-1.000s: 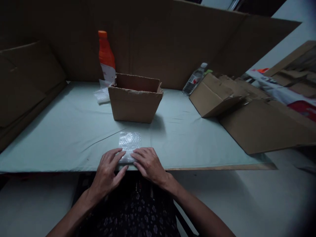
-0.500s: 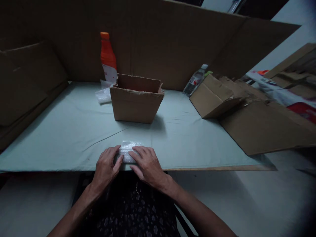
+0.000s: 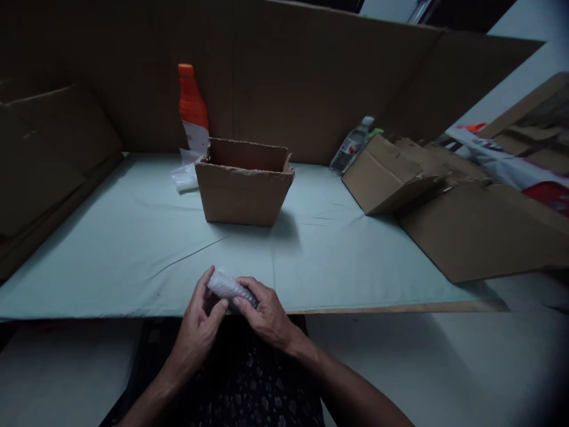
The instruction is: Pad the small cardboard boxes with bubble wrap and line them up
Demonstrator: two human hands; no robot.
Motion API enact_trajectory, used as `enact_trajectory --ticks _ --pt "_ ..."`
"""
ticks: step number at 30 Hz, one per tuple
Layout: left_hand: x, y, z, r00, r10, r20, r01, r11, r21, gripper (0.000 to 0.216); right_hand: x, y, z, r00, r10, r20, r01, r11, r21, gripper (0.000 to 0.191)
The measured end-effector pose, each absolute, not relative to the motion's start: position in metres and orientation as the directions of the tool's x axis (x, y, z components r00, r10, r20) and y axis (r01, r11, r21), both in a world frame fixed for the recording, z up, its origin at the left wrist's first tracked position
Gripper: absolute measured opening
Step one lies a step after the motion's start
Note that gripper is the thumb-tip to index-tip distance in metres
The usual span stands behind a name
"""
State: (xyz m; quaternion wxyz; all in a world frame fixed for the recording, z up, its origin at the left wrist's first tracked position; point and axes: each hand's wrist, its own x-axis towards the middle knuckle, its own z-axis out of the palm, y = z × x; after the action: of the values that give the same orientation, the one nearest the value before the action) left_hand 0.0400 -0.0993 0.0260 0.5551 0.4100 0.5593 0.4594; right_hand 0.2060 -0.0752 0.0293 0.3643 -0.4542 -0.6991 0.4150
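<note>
A small roll of bubble wrap (image 3: 229, 287), clear and shiny, is held just above the table's front edge; whether anything is inside it I cannot tell. My right hand (image 3: 267, 311) is closed around its right end, thumb below and fingers over the top. At the left end, my left hand (image 3: 200, 314) curls its fingers and thumb about the roll, with a gap left in the palm. Beyond both hands stands an open-topped cardboard box (image 3: 242, 196), and its contents are hidden by the front wall.
Left of the box lies clear plastic wrapping (image 3: 185, 178), beside an orange bottle (image 3: 192, 107). A clear bottle (image 3: 351, 145) leans at the back right, near tilted cardboard boxes (image 3: 386, 175). Cardboard panels wall the back and left of the cloth-covered table (image 3: 338, 261).
The bubble wrap lay flat under my hands on the table; now it is a raised, tilted roll. My fingers have closed from spread to curled round it.
</note>
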Motion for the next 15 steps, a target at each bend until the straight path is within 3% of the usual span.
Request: enact_trajectory --ticks 4,9,12,15 --pt "0.047 -0.096 0.027 -0.071 0.976 -0.204 -0.054 0.200 0.978 0.080 0.209 -0.076 0.034 -0.330 0.939 0.099 0.274 0.196 -0.942 0.027" --pt "0.040 -0.093 0.029 -0.085 0.989 -0.124 0.151 0.136 0.979 0.080 0.224 -0.068 0.040 -0.334 0.933 0.135 0.250 0.225 -0.942 0.038" --pt "0.040 -0.092 0.029 0.036 0.997 -0.069 0.284 0.056 0.957 0.078 0.229 -0.062 0.042 -0.380 0.920 0.094 0.201 0.181 -0.963 0.051" --pt "0.045 -0.089 0.027 0.176 0.983 -0.048 0.330 -0.013 0.944 0.074 0.231 -0.057 0.038 -0.404 0.914 0.049 0.170 0.128 -0.977 0.036"
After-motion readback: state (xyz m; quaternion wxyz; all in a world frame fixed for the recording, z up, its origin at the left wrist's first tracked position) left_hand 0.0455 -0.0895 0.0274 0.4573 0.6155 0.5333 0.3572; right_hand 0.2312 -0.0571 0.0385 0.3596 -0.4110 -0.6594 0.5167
